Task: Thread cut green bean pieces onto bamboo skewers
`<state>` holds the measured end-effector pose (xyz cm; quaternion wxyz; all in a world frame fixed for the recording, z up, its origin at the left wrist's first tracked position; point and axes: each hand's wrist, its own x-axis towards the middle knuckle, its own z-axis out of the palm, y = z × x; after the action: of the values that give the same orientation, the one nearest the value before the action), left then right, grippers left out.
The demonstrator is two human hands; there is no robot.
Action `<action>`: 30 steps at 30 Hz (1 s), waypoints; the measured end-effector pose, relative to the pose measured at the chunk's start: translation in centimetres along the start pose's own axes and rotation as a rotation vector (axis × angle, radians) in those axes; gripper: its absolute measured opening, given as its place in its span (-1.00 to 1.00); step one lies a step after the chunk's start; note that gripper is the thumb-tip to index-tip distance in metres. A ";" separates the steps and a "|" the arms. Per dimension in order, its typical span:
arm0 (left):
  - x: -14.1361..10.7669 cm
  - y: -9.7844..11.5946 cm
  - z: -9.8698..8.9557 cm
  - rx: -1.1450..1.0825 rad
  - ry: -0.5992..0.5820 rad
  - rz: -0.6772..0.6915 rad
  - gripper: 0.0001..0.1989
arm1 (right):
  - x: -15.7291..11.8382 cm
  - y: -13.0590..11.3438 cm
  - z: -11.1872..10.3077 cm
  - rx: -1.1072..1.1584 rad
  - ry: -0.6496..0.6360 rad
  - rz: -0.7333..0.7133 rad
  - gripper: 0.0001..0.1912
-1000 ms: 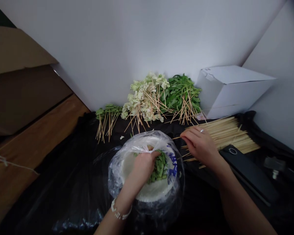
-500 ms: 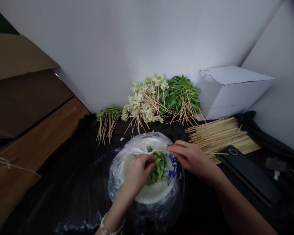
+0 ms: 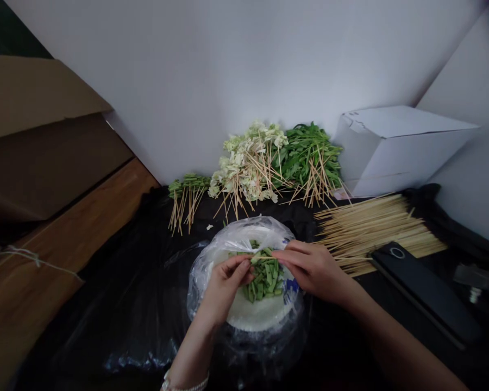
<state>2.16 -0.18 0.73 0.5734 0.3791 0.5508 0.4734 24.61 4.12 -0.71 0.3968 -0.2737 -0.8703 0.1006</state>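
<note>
While my right hand (image 3: 314, 267) pinched a skewer (image 3: 264, 257) toward my near-closed left hand (image 3: 227, 278), its hold unclear, I judged threading needed steady aim.

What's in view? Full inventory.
Plate: one, white-blue, centre
Plastic bag: one, clear, around plate
Cut green pieces: many, green, on plate
Held skewer: one, tan, over plate
Loose skewers: many, tan, right
Skewered green pieces: several, green, back left
Skewered pale leaves: many, whitish-green, back centre
Skewered leafy greens: many, green, back centre-right
White box: one, white, back right
Flat device: one, black, right
Unclear item: one, grey, far right
Black sheet: one, black, underneath
Cardboard box: one, brown, left
Wood surface: one, brown, left
String: one, white, left
Walls: two, pale, behind and right
Bracelet: one, white, left wrist
Left hand: one, bare, at skewer tip
Right hand: one, bare, holding skewer
</note>
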 end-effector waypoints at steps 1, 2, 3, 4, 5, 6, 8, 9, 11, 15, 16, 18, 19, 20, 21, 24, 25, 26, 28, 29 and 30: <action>0.0 0.0 0.1 0.039 -0.010 0.028 -0.68 | 0.0 -0.1 0.2 -0.001 0.000 0.004 -0.74; 0.0 0.0 0.3 0.071 -0.024 0.053 -0.71 | 0.0 -0.2 0.3 0.000 -0.004 0.006 -0.75; 0.0 -0.1 0.5 0.091 -0.038 0.070 -0.74 | 0.0 -0.3 0.5 0.003 -0.015 0.007 -0.75; -0.1 -0.1 0.6 0.100 -0.052 0.083 -0.76 | 0.0 -0.4 0.6 0.006 -0.028 0.007 -0.76; -0.1 -0.2 0.8 0.101 -0.062 0.091 -0.77 | 0.0 -0.5 0.8 0.008 -0.040 0.005 -0.76; -0.2 -0.3 0.9 0.093 -0.070 0.093 -0.79 | -0.1 -0.6 0.9 0.008 -0.049 0.003 -0.76; -0.3 -0.6 1.0 0.051 -0.078 0.083 -0.79 | -0.1 -0.7 1.1 0.002 -0.065 0.004 -0.75; -0.4 -0.7 1.1 0.012 -0.087 0.072 -0.79 | -0.1 -0.7 1.2 -0.004 -0.073 0.007 -0.75; -0.5 -0.9 1.0 -0.086 -0.115 0.045 -0.75 | -0.1 -0.7 1.3 -0.014 -0.077 0.013 -0.73; -0.4 -1.3 1.1 -0.210 -0.137 0.027 -0.76 | -0.1 -0.7 1.5 -0.018 -0.068 0.020 -0.74; -0.4 -1.4 1.2 -0.210 -0.126 0.035 -0.78 | -0.1 -0.7 1.5 -0.018 -0.067 0.022 -0.75; -0.1 -1.4 1.2 -0.202 -0.106 0.043 -0.79 | -0.1 -0.7 1.4 -0.016 -0.058 0.024 -0.76; -0.1 -1.4 1.2 -0.204 -0.096 0.039 -0.79 | -0.1 -0.7 1.4 -0.015 -0.048 0.024 -0.77; 0.0 -1.3 1.1 -0.212 -0.087 0.029 -0.79 | -0.1 -0.6 1.3 -0.013 -0.035 0.025 -0.77; 0.1 -1.2 1.0 -0.223 -0.078 0.017 -0.78 | 0.0 -0.6 1.2 -0.015 -0.022 0.027 -0.77; 0.1 -0.7 0.7 -0.262 -0.034 0.001 -0.74 | 0.0 -0.6 0.9 -0.064 0.007 0.013 -0.76; 0.0 -0.6 0.5 -0.271 -0.019 0.004 -0.73 | 0.0 -0.6 0.9 -0.092 0.012 0.002 -0.77; 0.0 -0.5 0.4 -0.278 -0.005 0.008 -0.72 | 0.0 -0.6 0.9 -0.120 0.014 -0.012 -0.77; -0.1 -0.4 0.3 -0.281 0.002 0.014 -0.72 | 0.0 -0.5 1.0 -0.166 0.015 -0.038 -0.77; -0.1 -0.4 0.2 -0.276 -0.002 0.017 -0.72 | 0.0 -0.5 1.0 -0.180 0.017 -0.045 -0.76; -0.1 -0.4 0.2 -0.270 -0.007 0.020 -0.73 | 0.0 -0.5 1.1 -0.189 0.019 -0.050 -0.76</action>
<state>2.43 -0.35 0.37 0.6164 0.3054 0.4764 0.5476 23.61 3.71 -1.25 0.3797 -0.2892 -0.8787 0.0058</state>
